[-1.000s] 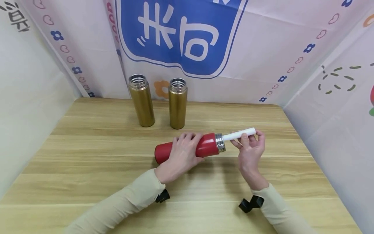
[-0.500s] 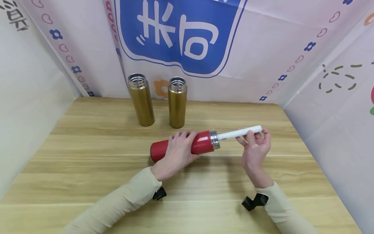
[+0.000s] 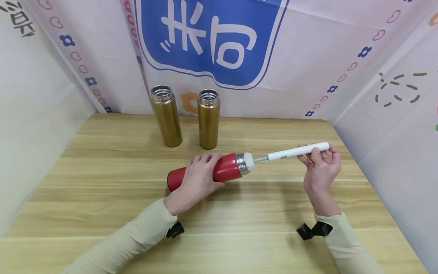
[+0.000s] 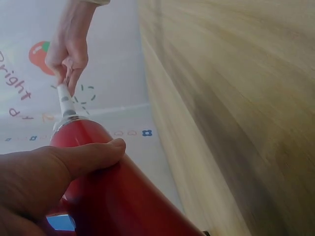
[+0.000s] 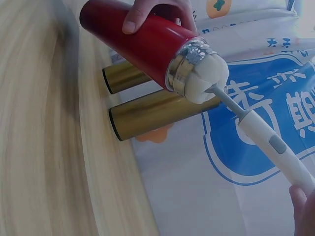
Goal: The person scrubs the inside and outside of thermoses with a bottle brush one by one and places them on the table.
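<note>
My left hand (image 3: 198,177) grips a red bottle (image 3: 226,168) round its body and holds it tilted, mouth toward the right. In the left wrist view the thumb (image 4: 93,156) lies across the red wall. My right hand (image 3: 321,171) pinches the far end of the white handle (image 3: 297,151) of a bottle brush. A pale, bulging sponge head (image 5: 209,78) fills the bottle's silver threaded mouth (image 5: 182,64), partly out. Between sponge and handle shows a thin grey rod (image 5: 227,102). How much of the sponge is still inside is hidden.
Two gold bottles without lids, a left one (image 3: 167,118) and a right one (image 3: 208,121), stand upright at the back of the wooden table (image 3: 239,243). Printed cloth (image 3: 301,68) walls the back and both sides.
My right hand has drawn the brush rightward, so its rod and part of the sponge now show outside the mouth. My left hand and the red bottle have shifted slightly left.
</note>
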The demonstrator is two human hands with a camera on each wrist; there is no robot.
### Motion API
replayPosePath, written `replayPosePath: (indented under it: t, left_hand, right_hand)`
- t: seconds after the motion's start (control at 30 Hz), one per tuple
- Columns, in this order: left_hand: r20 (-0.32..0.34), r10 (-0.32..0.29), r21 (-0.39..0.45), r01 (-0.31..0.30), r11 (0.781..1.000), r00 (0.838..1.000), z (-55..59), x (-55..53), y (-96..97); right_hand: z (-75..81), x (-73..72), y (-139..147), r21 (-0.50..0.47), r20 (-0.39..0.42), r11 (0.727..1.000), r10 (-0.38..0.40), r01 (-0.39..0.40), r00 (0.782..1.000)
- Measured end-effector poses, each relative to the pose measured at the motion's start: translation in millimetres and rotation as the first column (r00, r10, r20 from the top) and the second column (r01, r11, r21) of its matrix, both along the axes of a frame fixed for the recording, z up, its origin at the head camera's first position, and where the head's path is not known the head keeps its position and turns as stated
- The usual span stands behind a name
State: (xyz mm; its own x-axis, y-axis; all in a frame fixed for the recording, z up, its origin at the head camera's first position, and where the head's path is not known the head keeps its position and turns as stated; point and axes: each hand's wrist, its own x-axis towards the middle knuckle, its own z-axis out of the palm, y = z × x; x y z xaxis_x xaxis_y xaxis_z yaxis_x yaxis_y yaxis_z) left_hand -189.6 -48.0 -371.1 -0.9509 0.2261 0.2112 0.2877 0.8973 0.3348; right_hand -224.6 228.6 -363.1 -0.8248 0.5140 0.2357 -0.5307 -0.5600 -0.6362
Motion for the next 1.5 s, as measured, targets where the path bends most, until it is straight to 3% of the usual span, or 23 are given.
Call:
replayPosePath:
  t: [0.63, 0.8, 1.33, 1.5]
  left_hand:
    - [-0.027, -0.011, 0.02, 0.012, 1.0, 1.0, 3.1, -1.5, 1.1]
    - [-0.077, -0.025, 0.022, 0.027, 0.999, 0.997, 2.5, -3.3, 3.5]
    - [-0.087, -0.057, 0.007, 0.058, 0.998, 0.995, -1.3, -3.7, 11.6]
    - [-0.079, -0.101, 0.017, 0.102, 0.995, 0.992, 3.9, -0.7, 23.6]
  right_hand:
    - [3.9, -4.3, 7, -0.031, 0.012, 0.999, -0.007, 0.007, 1.0]
    - [1.5, -3.6, 4, 0.006, 0.017, 1.0, -0.003, 0.003, 1.0]
    - [-11.4, 1.3, -10, 0.055, 0.04, 0.998, 0.018, -0.02, 0.999]
    - [-19.2, 7.8, -31, 0.134, 0.074, 0.986, 0.089, -0.098, 0.993]
